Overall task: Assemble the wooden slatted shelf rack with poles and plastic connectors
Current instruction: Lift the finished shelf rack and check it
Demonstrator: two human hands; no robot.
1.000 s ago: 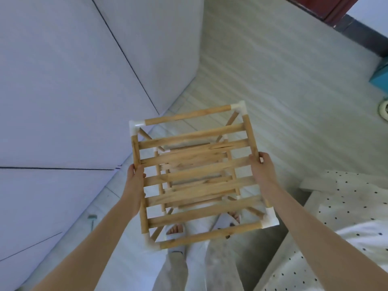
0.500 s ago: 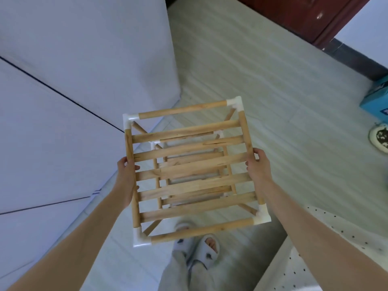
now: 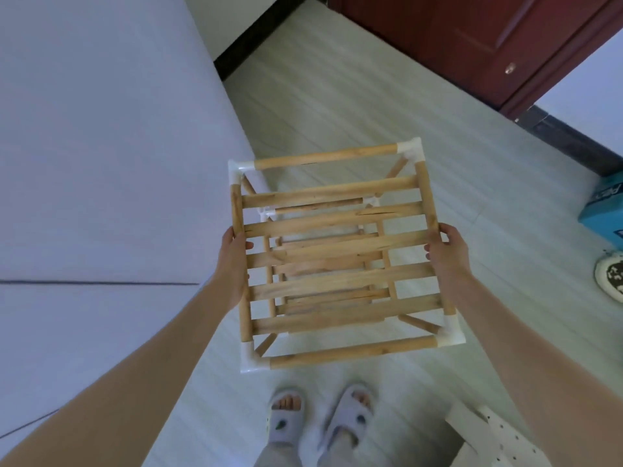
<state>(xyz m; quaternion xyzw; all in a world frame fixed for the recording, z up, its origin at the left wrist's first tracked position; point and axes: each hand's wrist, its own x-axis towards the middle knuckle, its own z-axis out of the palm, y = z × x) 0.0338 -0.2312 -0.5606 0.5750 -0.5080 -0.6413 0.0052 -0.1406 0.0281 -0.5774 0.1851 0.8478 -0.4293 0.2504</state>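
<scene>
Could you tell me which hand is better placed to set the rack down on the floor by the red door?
Right, probably. The right hand grips the rack's side pole nearest the red door; the left hand holds the wall side. Both should lower together.

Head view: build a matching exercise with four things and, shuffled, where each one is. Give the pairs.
Things:
1. rack
2. slippers
3. dark red door
4. blue box

Places:
A. floor at the right edge
B. top right of the view
C. held up between the left hand and the right hand
D. on the feet at the bottom

Pairs: 1-C, 2-D, 3-B, 4-A
</scene>
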